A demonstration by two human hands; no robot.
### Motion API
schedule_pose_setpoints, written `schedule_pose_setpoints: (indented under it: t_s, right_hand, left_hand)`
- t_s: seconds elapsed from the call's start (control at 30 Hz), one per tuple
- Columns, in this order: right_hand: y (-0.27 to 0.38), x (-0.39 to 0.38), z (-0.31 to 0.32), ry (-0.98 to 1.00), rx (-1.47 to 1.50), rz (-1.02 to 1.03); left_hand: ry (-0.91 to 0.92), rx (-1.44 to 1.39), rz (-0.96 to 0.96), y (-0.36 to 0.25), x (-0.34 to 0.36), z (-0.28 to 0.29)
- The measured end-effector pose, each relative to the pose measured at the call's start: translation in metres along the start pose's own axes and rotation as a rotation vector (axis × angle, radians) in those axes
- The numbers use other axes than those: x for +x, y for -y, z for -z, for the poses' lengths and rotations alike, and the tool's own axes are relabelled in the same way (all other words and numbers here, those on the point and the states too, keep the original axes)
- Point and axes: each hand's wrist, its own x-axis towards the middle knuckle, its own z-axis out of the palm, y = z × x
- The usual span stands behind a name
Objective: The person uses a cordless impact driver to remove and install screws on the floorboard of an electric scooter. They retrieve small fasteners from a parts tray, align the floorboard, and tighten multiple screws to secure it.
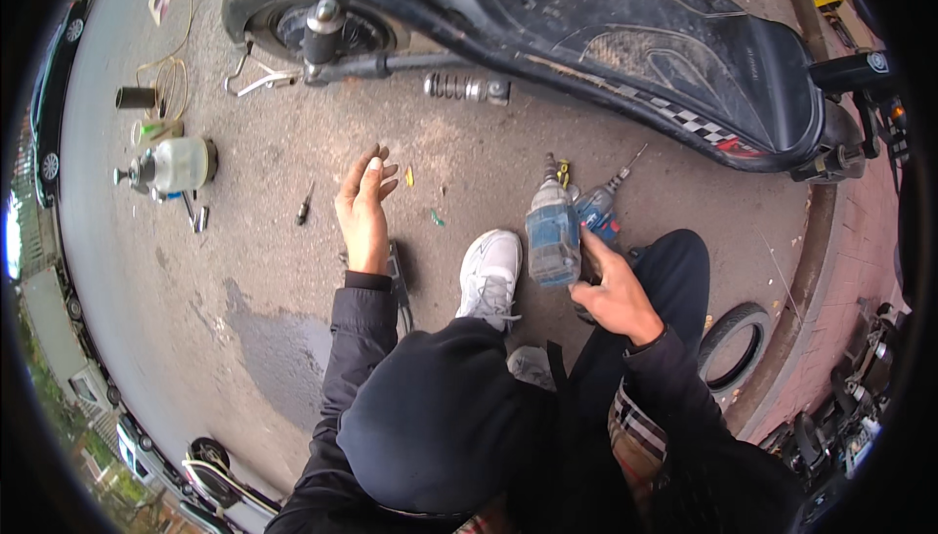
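Note:
My right hand point(616, 295) grips a blue and grey cordless power tool point(553, 236), its nose pointing away from me. Just beyond it lies a second blue power tool point(594, 210) with a long thin bit, and a small yellow-handled item point(564, 171) is partly hidden between them. My left hand point(366, 212) is raised over the pavement, empty, with loosely bent fingers apart. A dark object point(399, 280) beside my left wrist is mostly hidden. Small yellow and green scraps point(410, 175) lie beyond my white shoe point(489, 270).
A black scooter point(625, 36) spans the top, with a loose shock absorber point(464, 87) beneath and wrenches point(262, 83) near its wheel. Leftward are a pump sprayer point(176, 165), a screwdriver point(305, 207) and parked cars point(47, 133). A tire point(733, 346) lies rightward by the curb point(811, 270).

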Motion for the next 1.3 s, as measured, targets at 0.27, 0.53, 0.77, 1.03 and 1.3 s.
schedule_pose_setpoints:
  t_s: [0.27,0.53,0.77,1.03,1.3]
  right_hand:
    - [0.005,0.026,-0.022,0.007,-0.39,0.079]
    - [-0.002,0.014,-0.021,-0.027,-0.012,-0.134]
    - [-0.012,0.005,-0.016,-0.109,0.068,-0.138]
    - [0.002,-0.008,-0.01,-0.146,0.03,0.085]
    - [0.017,-0.027,0.004,-0.122,0.251,-0.031]
  left_hand:
    - [-0.083,0.037,0.314,0.115,-0.051,0.021]
    - [0.18,0.853,-0.186,0.15,0.009,-0.027]
    - [0.186,0.908,-0.21,0.161,0.018,-0.026]
    - [0.269,0.555,0.121,0.12,0.009,-0.037]
    - [0.548,-0.575,0.319,0.013,-0.013,-0.057]
